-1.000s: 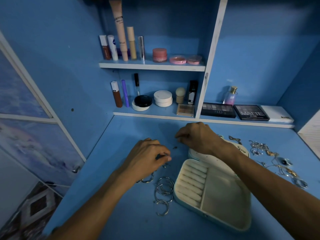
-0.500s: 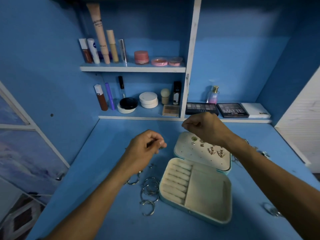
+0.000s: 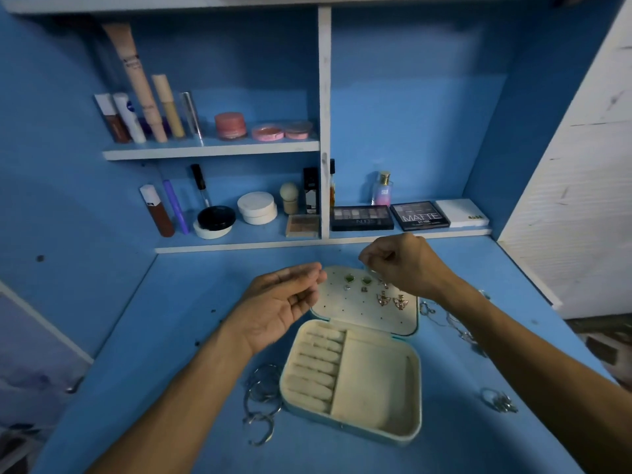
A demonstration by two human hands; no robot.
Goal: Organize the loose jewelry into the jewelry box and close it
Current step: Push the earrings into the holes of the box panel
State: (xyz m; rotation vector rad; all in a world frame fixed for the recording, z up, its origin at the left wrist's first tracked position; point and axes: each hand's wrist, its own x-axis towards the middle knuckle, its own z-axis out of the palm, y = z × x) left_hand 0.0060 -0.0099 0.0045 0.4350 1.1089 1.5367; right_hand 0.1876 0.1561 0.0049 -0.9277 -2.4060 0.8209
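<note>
The jewelry box [image 3: 355, 357] lies open on the blue desk [image 3: 171, 336], directly between the person's forearms, with its hinged lid panel [image 3: 345, 311] folded flat on the far side. The left hand [image 3: 284, 302] hovers just left of the lid panel, palm turned inward, fingers loosely extended and holding nothing visible. The right hand [image 3: 402, 265] hangs over the lid panel's far right corner, fingers curled into a pinch; a small piece [image 3: 371, 271] glints just below the fingertips, too small to identify.

The box is a rounded rectangle with a pale blue shell and cream, velvety lining. Its base carries a column of padded ring rolls [image 3: 314, 367] on the left and one plain compartment [image 3: 374, 388] on the right. The perforated lid panel holds two green studs [image 3: 349, 278] and a pair of gold winged drop earrings [image 3: 383, 298].

Thin silver bangles [image 3: 261, 401] lie overlapped against the box's left wall. Fine chains [image 3: 458, 328] and a silver cluster [image 3: 499, 402] rest on the desk to the right of the box. Cosmetics stand on the white-edged shelves [image 3: 212, 150], including a palette [image 3: 420, 216] marked MATTE.
</note>
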